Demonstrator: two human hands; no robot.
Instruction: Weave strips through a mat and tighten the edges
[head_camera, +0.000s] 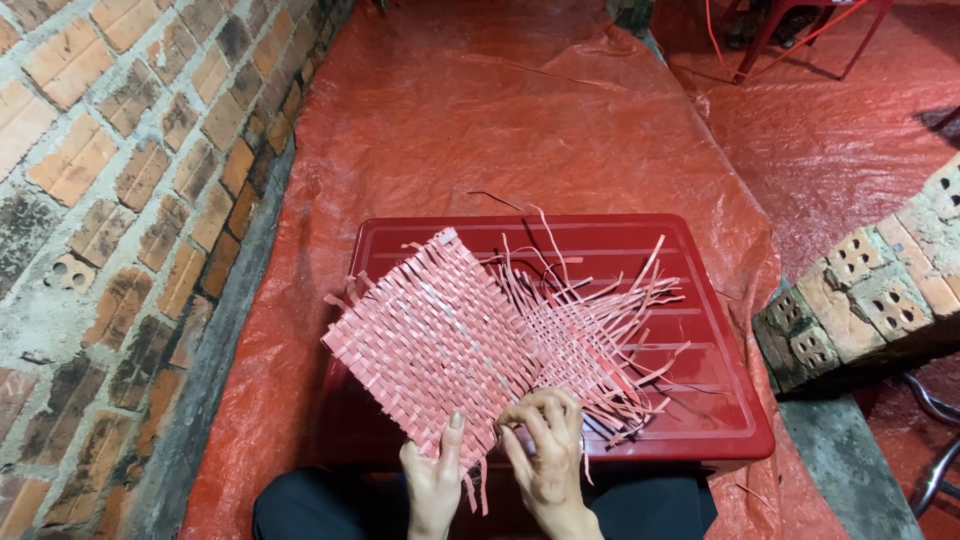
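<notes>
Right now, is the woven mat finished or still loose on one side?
Partly woven. The mat is tight on its left half, while loose strips fan out unwoven at right; both hands grip its near edge.

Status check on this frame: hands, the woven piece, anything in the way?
Left hand and right hand both pinching the near edge of the woven mat. Mat lies on red lid, right side unwoven loose strips. Nothing blocking.

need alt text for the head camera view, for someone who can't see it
Two bare hands, left hand and right hand, grip the near edge of a partly woven pink strip mat lying on a red plastic lid, loose strips fanning right. Red tarp covers the floor beside a brick wall.
</notes>
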